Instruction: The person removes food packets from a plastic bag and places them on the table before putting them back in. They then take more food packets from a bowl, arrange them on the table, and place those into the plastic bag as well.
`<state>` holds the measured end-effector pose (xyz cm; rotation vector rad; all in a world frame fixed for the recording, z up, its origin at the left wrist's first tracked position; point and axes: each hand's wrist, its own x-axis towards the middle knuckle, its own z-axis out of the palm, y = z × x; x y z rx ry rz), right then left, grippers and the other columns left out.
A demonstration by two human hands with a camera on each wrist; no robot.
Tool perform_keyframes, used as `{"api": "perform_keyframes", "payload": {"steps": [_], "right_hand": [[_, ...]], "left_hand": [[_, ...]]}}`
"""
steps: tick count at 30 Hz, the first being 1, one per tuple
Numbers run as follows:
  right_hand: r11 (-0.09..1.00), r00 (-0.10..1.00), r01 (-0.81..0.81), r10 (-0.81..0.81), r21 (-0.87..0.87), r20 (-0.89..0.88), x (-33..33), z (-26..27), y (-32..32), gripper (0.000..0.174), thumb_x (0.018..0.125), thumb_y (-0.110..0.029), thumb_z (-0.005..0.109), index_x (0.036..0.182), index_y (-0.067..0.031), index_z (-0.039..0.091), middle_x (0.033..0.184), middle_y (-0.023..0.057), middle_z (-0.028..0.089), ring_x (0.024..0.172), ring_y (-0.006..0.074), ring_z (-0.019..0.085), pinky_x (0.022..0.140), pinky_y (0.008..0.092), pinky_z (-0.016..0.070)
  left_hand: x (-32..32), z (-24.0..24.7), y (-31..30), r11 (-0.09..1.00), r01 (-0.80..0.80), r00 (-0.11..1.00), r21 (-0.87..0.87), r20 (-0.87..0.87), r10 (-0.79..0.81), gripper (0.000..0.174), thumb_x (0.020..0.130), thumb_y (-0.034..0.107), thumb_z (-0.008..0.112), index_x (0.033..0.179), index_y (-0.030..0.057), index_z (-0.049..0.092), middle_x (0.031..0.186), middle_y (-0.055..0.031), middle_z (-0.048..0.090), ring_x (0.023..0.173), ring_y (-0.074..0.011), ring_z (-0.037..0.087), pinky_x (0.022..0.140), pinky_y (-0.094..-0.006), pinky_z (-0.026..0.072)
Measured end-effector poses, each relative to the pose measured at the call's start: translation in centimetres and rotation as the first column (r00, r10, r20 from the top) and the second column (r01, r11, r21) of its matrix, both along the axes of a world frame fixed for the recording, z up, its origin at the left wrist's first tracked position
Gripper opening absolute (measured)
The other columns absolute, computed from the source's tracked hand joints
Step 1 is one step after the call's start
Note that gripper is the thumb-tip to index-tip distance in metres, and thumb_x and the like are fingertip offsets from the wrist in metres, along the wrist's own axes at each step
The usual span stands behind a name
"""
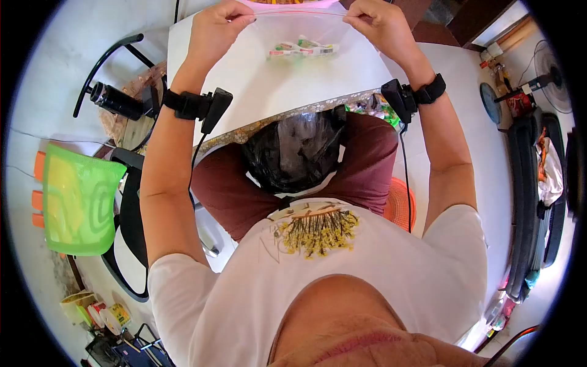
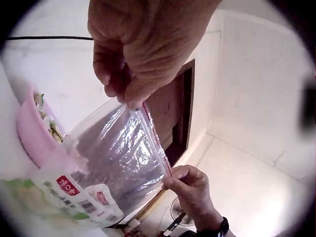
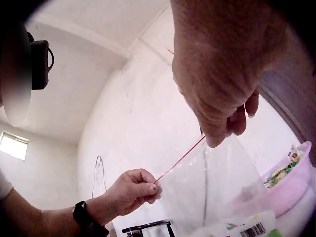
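Observation:
A clear zip bag (image 1: 293, 30) with a red strip along its top edge is stretched between both hands above the white table (image 1: 244, 92). The left hand (image 1: 217, 30) pinches one top corner, and the right hand (image 1: 385, 30) pinches the other. Small white and green printed packets (image 1: 304, 49) lie low in the bag. In the left wrist view the left hand (image 2: 143, 49) grips the near corner, with the right hand (image 2: 192, 192) at the far end of the red strip. The right wrist view has the right hand (image 3: 222, 79) above and the left hand (image 3: 131, 192) opposite.
Beyond the bag stands a pink basin (image 2: 37, 131) holding packets. A black plastic bag (image 1: 293, 153) hangs between the person's knees below the table edge. A green-backed chair (image 1: 82, 199) is at the left, and an orange basket (image 1: 400, 205) sits low at the right.

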<state>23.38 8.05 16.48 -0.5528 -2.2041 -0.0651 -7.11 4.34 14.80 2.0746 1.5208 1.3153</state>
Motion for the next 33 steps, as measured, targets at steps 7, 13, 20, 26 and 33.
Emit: {"api": "perform_keyframes", "payload": {"steps": [7, 13, 20, 26, 33], "right_hand": [[0.966, 0.967, 0.208, -0.180, -0.155, 0.178, 0.1, 1.8, 0.8, 0.014, 0.078, -0.013, 0.063, 0.087, -0.0024, 0.059, 0.077, 0.0130, 0.060, 0.068, 0.0266, 0.057, 0.063, 0.0321, 0.0462], [0.982, 0.989, 0.124, -0.111, -0.140, 0.096, 0.1, 1.0, 2.1, 0.019, 0.077, -0.010, 0.064, 0.094, -0.0010, 0.060, 0.080, 0.0167, 0.061, 0.073, 0.0263, 0.060, 0.065, 0.0318, 0.0476], [0.854, 0.950, -0.183, 0.026, -0.488, -0.310, 0.6, -3.8, 3.9, 0.015, 0.088, -0.015, 0.057, 0.095, -0.0027, 0.062, 0.088, 0.0042, 0.063, 0.082, 0.0106, 0.057, 0.071, 0.0258, 0.0460], [0.612, 0.758, -0.558, 0.101, -0.560, -0.644, 0.6, -3.9, 1.8, 0.013, 0.090, -0.013, 0.055, 0.097, -0.0030, 0.059, 0.097, 0.0059, 0.064, 0.092, 0.0117, 0.058, 0.081, 0.0236, 0.0451], [0.392, 0.603, -0.754, 0.095, -0.527, -0.792, 2.6, -1.2, -5.9, 0.009, 0.092, -0.012, 0.052, 0.093, -0.0043, 0.057, 0.096, 0.0104, 0.065, 0.090, 0.0202, 0.064, 0.076, 0.0283, 0.0516]], "left_hand": [[-0.2, 0.6, 2.1, 0.996, 0.051, 0.999, 0.075, -0.016, -0.050, 0.011, 0.081, 0.009, 0.065, 0.090, 0.0038, 0.065, 0.077, 0.0010, 0.063, 0.069, -0.0043, 0.053, 0.062, -0.0182, 0.0429], [1.3, 1.3, 1.4, 0.996, 0.022, 0.995, 0.083, -0.098, -0.014, 0.017, 0.084, 0.010, 0.062, 0.099, 0.0034, 0.064, 0.079, -0.0003, 0.063, 0.071, -0.0058, 0.055, 0.064, -0.0200, 0.0442], [0.0, -0.1, 2.9, 0.978, 0.169, 0.972, -0.120, 0.182, -0.145, 0.014, 0.087, 0.010, 0.055, 0.097, 0.0041, 0.063, 0.083, 0.0023, 0.061, 0.075, -0.0057, 0.053, 0.067, -0.0213, 0.0423], [1.6, 1.4, -0.7, 0.950, 0.306, 0.918, -0.058, 0.284, -0.278, 0.013, 0.089, 0.009, 0.053, 0.098, 0.0046, 0.061, 0.090, -0.0010, 0.062, 0.083, -0.0095, 0.056, 0.073, -0.0242, 0.0435], [4.1, 1.3, -5.0, 0.875, 0.483, 0.681, -0.029, 0.640, -0.354, 0.013, 0.086, 0.003, 0.054, 0.098, 0.0021, 0.058, 0.086, -0.0096, 0.065, 0.077, -0.0154, 0.062, 0.068, -0.0254, 0.0461]]}}
